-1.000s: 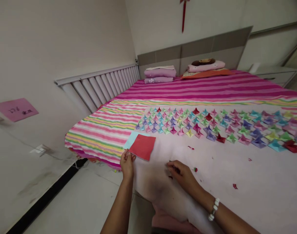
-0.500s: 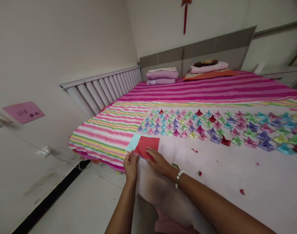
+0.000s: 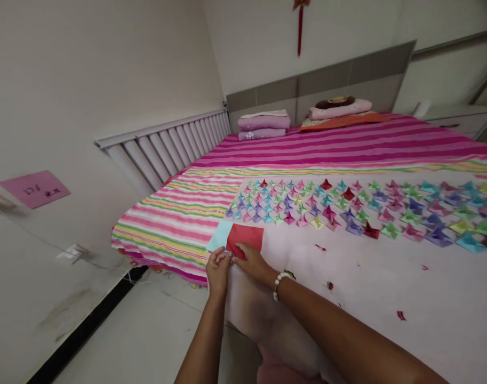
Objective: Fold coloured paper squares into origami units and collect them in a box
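Observation:
My left hand [image 3: 218, 272] is closed in a pinch at the near edge of a red paper sheet [image 3: 249, 234]. Just to its right, my right hand [image 3: 252, 262], with a beaded bracelet [image 3: 278, 285] on the wrist, has its fingertips pressed together over the red sheet. Between the fingertips shows a sliver of pale bluish folded paper [image 3: 230, 254]; most of it is hidden by the fingers. A light blue paper sheet [image 3: 220, 235] lies partly under the red one. Beyond the hands, many small folded paper shapes [image 3: 317, 222] in mixed colours stand in rows.
The sheets lie on a pale cloth [image 3: 371, 288] over a striped bedspread [image 3: 167, 224]. Small red scraps [image 3: 400, 316] are scattered at right. Folded purple bedding [image 3: 264, 124] sits by the headboard. A white rail [image 3: 163, 144] borders the wall side.
My right hand has moved left, so its fingertips meet those of my left hand. The strip of pale paper edge that showed between them is now mostly covered.

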The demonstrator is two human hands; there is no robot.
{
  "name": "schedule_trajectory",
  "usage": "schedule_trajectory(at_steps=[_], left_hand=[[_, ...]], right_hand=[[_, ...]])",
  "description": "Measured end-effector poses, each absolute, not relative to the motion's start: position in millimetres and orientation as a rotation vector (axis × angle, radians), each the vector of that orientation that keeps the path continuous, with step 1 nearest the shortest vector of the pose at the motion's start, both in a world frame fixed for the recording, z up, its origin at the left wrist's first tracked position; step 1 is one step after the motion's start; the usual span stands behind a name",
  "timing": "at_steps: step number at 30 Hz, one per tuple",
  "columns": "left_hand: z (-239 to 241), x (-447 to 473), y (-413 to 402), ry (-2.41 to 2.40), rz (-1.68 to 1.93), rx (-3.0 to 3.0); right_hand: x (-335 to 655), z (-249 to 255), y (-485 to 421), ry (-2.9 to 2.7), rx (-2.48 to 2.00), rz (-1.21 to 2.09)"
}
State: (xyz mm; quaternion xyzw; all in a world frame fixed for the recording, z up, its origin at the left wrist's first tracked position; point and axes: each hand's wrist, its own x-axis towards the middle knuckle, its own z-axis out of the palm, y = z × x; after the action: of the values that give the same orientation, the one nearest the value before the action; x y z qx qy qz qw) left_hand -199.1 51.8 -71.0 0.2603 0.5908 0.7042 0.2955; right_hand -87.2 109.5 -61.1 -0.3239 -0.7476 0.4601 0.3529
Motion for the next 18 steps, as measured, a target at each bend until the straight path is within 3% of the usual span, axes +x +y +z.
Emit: schedule_trajectory(at_steps=[12,18], left_hand=[[-61.9,-195.5,54.7,1.471,1.698,0.727],[-58.9,-207.2,64.2,1.576,1.793,0.711]], right_hand=[[-90.1,-60.5,120.4,-1.629,-0.878,1.504],[-76.9,-54.4,131.2,-1.344,-0.928,1.549]])
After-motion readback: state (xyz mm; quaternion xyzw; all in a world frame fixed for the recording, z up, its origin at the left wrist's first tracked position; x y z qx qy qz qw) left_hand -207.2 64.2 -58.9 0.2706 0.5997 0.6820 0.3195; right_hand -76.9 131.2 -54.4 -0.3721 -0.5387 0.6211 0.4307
